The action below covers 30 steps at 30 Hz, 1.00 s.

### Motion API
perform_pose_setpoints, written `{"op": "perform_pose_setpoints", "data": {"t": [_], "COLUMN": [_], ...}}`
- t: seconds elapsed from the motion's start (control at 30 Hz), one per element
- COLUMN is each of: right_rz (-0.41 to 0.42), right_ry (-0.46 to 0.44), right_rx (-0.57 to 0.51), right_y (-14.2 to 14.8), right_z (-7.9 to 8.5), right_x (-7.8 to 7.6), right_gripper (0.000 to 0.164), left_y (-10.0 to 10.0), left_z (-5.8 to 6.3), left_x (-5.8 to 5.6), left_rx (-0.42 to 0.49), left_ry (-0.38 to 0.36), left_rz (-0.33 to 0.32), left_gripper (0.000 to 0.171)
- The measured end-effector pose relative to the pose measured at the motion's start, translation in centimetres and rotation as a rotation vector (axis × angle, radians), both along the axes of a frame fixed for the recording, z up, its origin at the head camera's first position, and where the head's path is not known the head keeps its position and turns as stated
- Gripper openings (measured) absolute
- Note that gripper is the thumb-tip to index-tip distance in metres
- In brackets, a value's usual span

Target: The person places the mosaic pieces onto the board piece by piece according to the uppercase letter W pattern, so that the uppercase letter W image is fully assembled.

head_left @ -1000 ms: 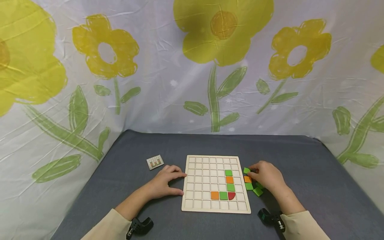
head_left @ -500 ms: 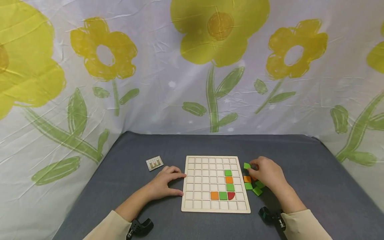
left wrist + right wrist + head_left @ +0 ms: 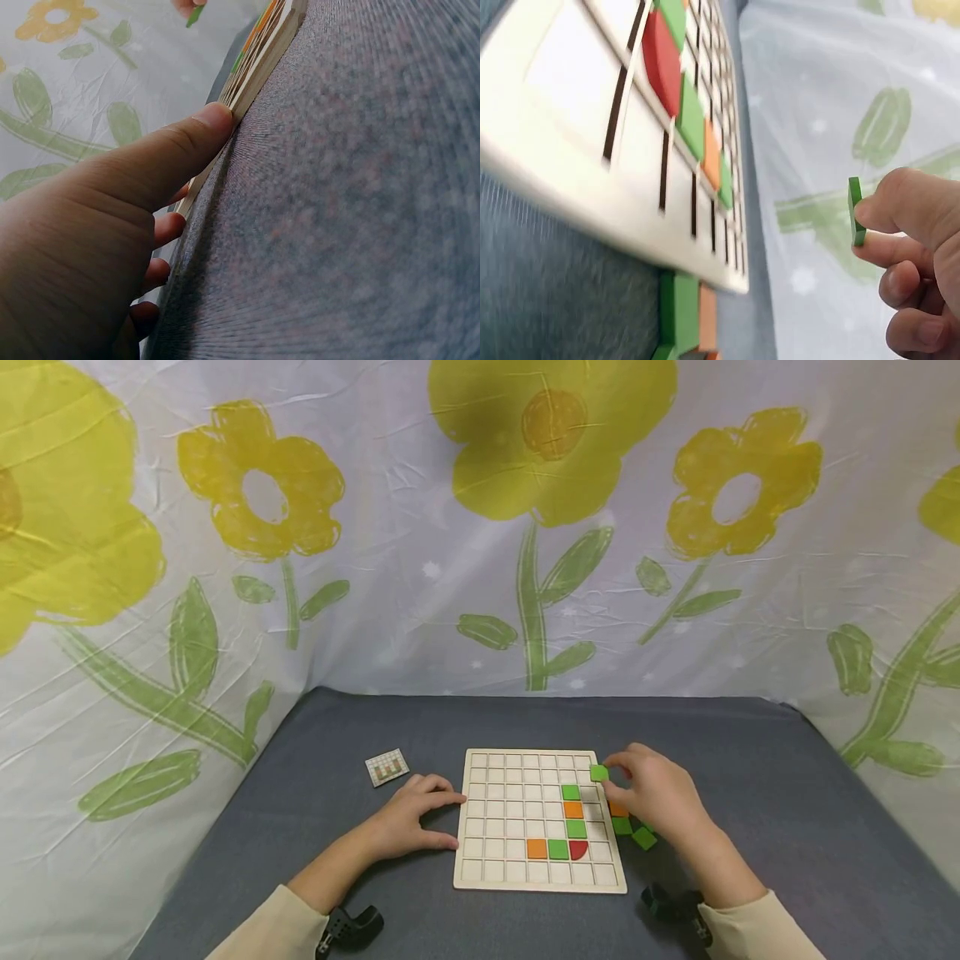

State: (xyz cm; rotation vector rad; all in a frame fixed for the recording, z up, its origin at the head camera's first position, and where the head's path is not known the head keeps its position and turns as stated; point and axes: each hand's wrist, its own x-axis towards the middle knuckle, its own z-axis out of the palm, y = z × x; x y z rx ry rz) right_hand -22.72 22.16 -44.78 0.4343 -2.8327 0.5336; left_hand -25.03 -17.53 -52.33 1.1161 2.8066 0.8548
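Observation:
A pale wooden grid board [image 3: 495,860] lies flat on the dark cloth. In its squares sit green and orange square tiles and one red quarter-round tile [image 3: 578,850]. My right hand [image 3: 657,789] pinches a green square tile [image 3: 598,773] between thumb and finger over the board's right edge. The right wrist view shows that green tile [image 3: 856,212] held edge-on, away from the board. My left hand [image 3: 414,814] touches the board's left edge with thumb and fingertips, fingers spread. In the left wrist view the thumb [image 3: 187,142] meets the board's side.
Loose green tiles [image 3: 643,837] and an orange tile [image 3: 618,809] lie beside the board's right edge, partly behind my right hand. A small patterned card [image 3: 387,767] lies to the board's upper left. A flower-printed curtain [image 3: 405,527] rises behind the table.
My right hand has lifted the green tile from beside the board and carried it left over the board's right edge. My left hand stays at the left edge.

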Motion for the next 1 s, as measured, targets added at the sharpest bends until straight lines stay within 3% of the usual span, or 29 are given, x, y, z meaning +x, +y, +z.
{"op": "perform_pose_setpoints", "data": {"t": [0.5,0.73,1.0], "right_rz": [0.147,0.216,0.261], "right_ry": [0.096,0.069,-0.032], "right_rx": [0.02,0.057,0.086], "right_y": [-3.6,-5.6,-7.3], "right_z": [0.0,-0.2,-1.5], "right_x": [1.5,1.8,1.9], "right_gripper": [0.022,0.018,0.016], "left_y": [0.0,-0.2,-0.1], "left_z": [0.2,-0.1,-0.1], "left_x": [0.1,-0.2,-0.1], "left_rx": [-0.001,-0.001,0.001], "left_ry": [-0.018,-0.024,-0.038], "left_rz": [0.005,0.015,0.006], "left_gripper": [0.067,0.067,0.067]}}
